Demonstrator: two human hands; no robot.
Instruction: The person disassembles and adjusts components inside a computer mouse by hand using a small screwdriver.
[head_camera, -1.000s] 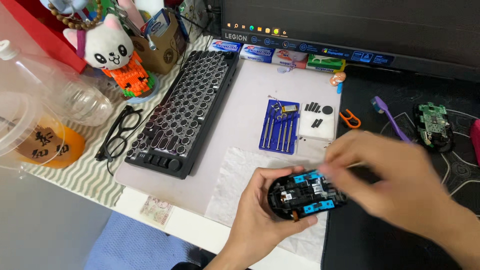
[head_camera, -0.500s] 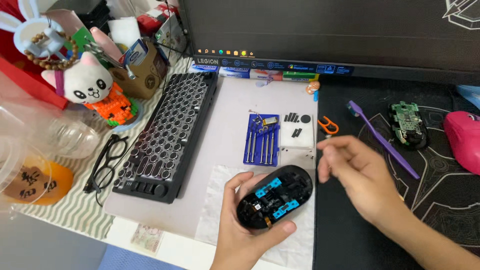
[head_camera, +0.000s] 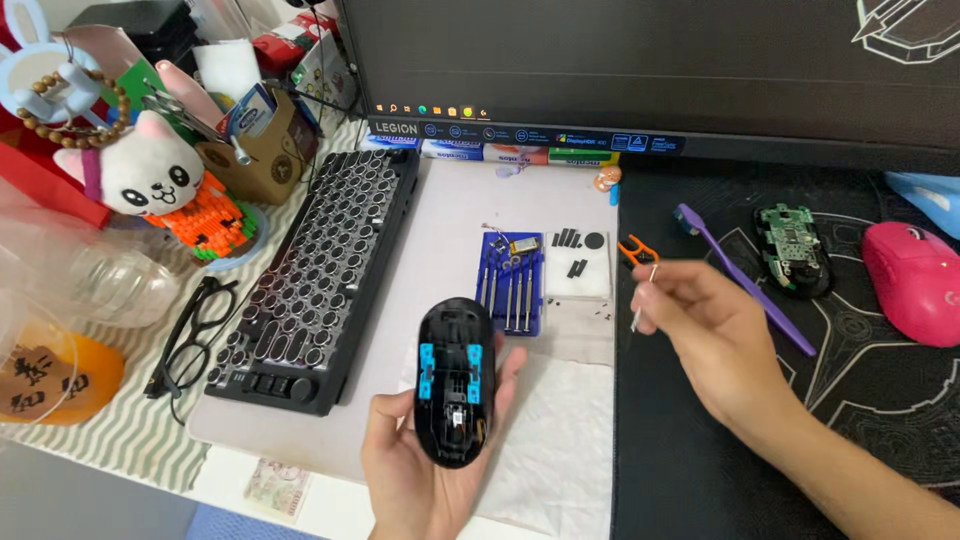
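The right hand (head_camera: 705, 335) has lifted off the opened black mouse shell (head_camera: 455, 380), pinching a thin white stick (head_camera: 640, 305), while the left hand (head_camera: 425, 465) now grips the shell upright above the white cloth (head_camera: 560, 450).

both hands are seen bare: the left hand (head_camera: 420, 470) and the right hand (head_camera: 715, 335). no gloves, rings or watch are worn. the right forearm is left uncovered, no sleeve being seen on it.

Dark monitor screen (head_camera: 650, 60) behind keyboard (head_camera: 315, 280)
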